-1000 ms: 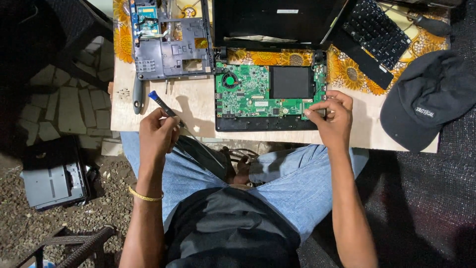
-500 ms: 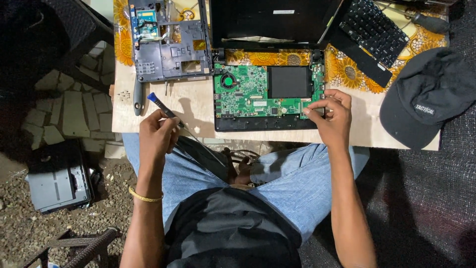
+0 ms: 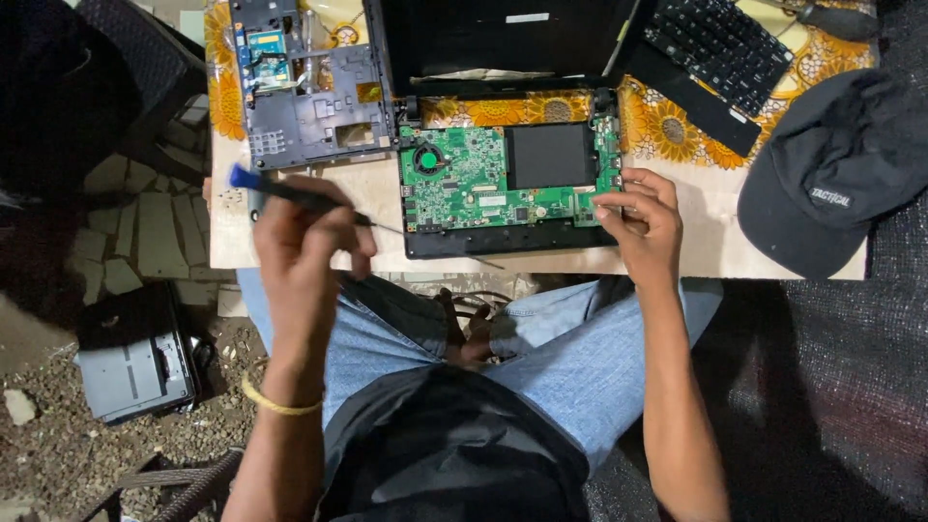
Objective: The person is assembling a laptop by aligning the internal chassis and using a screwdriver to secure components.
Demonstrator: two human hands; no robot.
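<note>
A green laptop motherboard (image 3: pixel 474 179) lies in a black lower case (image 3: pixel 483 240) on a small table, with a black plate over its right half. My left hand (image 3: pixel 300 256) is closed around a blue-handled screwdriver (image 3: pixel 280 191), whose thin shaft points right toward the board's left edge. My right hand (image 3: pixel 643 222) rests on the board's right front corner, fingers pinched at the edge. Whether something small sits between those fingers is hidden.
A grey laptop shell (image 3: pixel 304 92) lies at the back left, a black screen lid (image 3: pixel 498 39) behind the board, a detached keyboard (image 3: pixel 720 43) at the back right. A dark cap (image 3: pixel 831 174) sits at right. Floral cloth (image 3: pixel 677 130) covers the table. A black device (image 3: pixel 135 358) lies on the ground.
My left hand has lifted the screwdriver and swung its tip right, toward the motherboard's left side. My right hand stays at the board's right corner.
</note>
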